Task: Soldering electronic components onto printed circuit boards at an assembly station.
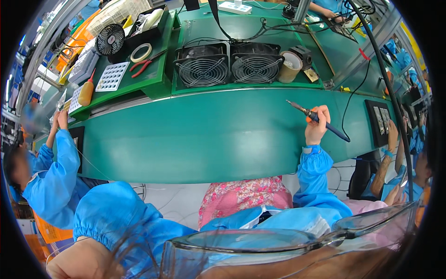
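My right hand [316, 126] is closed around a soldering iron [303, 110] with an orange and dark blue handle. Its metal tip points up and left, above the green tabletop [195, 135]; the cable runs off from the handle's rear at the right. My left hand [86, 260] is raised close to the camera at the lower left, beyond a blue elastic cuff. The picture's rim cuts it off and its fingers do not show, so what it holds, if anything, is hidden.
Two black fans [202, 67] with wire guards and a round container [290, 65] stand at the back. On a green shelf lie red pliers [144, 65], a tape roll [141, 53], a yellow bottle [86, 93] and a small fan [110, 39]. Co-workers sit at both sides; a black tray [378, 122] lies right.
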Tool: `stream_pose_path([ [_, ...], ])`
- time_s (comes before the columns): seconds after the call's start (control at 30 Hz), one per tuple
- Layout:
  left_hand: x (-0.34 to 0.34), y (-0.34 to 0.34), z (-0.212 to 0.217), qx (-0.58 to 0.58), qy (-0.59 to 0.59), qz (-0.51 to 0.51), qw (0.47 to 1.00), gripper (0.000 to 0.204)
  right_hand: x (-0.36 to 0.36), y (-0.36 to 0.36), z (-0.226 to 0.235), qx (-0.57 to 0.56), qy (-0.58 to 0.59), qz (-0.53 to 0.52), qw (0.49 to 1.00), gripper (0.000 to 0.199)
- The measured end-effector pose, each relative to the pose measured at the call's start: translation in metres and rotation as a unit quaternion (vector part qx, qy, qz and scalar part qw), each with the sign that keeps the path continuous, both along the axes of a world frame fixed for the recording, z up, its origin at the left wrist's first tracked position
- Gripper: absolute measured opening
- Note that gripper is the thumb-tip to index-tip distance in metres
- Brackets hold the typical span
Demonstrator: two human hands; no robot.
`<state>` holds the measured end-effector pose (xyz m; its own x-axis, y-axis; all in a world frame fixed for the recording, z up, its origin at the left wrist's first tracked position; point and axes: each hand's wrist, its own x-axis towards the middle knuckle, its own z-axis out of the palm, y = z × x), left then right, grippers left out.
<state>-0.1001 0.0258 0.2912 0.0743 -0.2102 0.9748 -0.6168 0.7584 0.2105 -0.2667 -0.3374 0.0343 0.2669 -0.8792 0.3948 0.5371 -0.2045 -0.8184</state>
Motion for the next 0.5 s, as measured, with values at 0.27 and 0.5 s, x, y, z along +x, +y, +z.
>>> stream_pose_path([
  [0.27,0.002,-0.007,-0.002,0.036,-0.011,0.007,0.999,0.014,0.0,-0.001,-0.002,0.016,0.007,-0.02,1.0,0.013],
  [0.5,0.011,-0.007,0.001,0.05,-0.022,0.012,0.998,0.014,-0.002,0.0,-0.002,0.001,0.006,-0.004,1.0,0.014],
])
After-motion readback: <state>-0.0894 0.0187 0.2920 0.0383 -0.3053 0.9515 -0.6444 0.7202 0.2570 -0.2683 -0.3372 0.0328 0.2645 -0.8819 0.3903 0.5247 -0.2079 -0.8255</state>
